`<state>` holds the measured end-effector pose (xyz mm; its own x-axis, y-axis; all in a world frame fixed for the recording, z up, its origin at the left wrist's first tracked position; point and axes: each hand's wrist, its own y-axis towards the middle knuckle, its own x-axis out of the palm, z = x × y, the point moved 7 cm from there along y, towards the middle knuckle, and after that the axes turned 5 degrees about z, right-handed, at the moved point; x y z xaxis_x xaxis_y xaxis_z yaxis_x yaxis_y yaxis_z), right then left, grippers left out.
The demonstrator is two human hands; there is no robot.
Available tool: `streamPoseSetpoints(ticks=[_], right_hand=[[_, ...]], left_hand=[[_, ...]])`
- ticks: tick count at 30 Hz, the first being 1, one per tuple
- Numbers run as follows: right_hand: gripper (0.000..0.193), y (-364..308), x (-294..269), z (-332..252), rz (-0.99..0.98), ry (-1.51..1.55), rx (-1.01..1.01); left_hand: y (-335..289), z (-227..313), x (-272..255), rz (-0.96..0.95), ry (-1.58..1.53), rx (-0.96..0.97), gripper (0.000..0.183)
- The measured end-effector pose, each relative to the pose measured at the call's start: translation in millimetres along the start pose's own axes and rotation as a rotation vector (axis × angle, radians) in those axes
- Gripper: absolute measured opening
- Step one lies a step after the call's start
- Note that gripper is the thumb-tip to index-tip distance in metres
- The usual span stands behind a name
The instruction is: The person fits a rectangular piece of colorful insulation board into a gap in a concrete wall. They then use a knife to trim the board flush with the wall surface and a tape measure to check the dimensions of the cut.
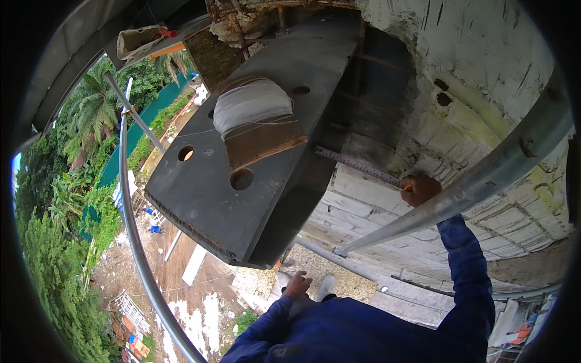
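Note:
My right hand (422, 190) is closed around a tape measure, of which only a bit of orange shows between the fingers. Its pale blade (360, 167) stretches left from the hand to the side of a dark steel beam (209, 206). The beam juts out of the broken wall and has several round holes. On its top face lies a flat brown board (266, 143) wound with white string (253, 109); a thin strand trails off to the left. Below the beam's near end, my left hand (296, 285) hangs near my body, holding nothing, with fingers loosely apart.
A thick metal pipe (460, 187) slants past my right forearm. Another scaffold pipe (136, 242) curves down the left side. White block wall (357, 199) and chipped concrete (478, 72) stand at right. Far below lies ground with debris (193, 308); trees (54, 254) grow at left.

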<state>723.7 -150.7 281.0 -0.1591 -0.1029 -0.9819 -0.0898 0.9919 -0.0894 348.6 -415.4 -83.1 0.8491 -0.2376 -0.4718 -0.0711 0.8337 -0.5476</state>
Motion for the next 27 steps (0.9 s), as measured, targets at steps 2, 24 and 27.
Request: streamPoseSetpoints(ticks=[2, 24, 27], right_hand=[[0.029, 2.3, -5.5, -3.6, 0.037, -0.038, -0.01], [0.025, 6.1, 11.5, -9.9, 0.07, -0.016, -0.033], [0.025, 6.4, 13.0, -12.3, 0.093, -0.018, -0.046]], left_hand=[[-8.0, -60.4, -13.3, 0.082, 0.05, -0.036, 0.059], [-43.4, -248.1, -50.0, 0.267, -0.372, -0.472, 0.026], [-50.1, -257.0, -48.9, 0.264, -0.343, -0.497, 0.027]])
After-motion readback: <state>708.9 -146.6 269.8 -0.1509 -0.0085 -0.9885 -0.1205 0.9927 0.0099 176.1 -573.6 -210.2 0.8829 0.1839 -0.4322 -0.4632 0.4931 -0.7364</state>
